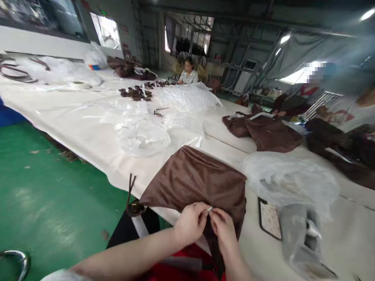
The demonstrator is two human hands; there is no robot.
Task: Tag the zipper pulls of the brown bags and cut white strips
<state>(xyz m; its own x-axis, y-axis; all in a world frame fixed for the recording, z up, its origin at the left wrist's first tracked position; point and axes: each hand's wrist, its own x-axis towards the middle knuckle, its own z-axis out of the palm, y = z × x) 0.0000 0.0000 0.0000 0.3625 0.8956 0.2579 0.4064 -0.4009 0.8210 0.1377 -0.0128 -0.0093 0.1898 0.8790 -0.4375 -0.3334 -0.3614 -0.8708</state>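
Observation:
A dark brown leather bag (199, 175) lies at the table's near edge, part of it hanging over toward my lap. My left hand (191, 222) and my right hand (224, 226) meet at its lower edge. Both are closed, fingertips pinched together around a small white piece (209, 208); its kind is too small to make out. Off the bag's left corner hangs a brown strap (130, 195) with a metal ring and a white wrapped length (140, 226).
Right of the bag are a patterned phone (269, 218), a clear plastic bag (290, 179) and a grey plastic pouch (301, 238). More brown bags (269, 132) lie beside co-workers at right. Plastic bags (187, 97) and brown pieces (136, 93) cover the table farther off.

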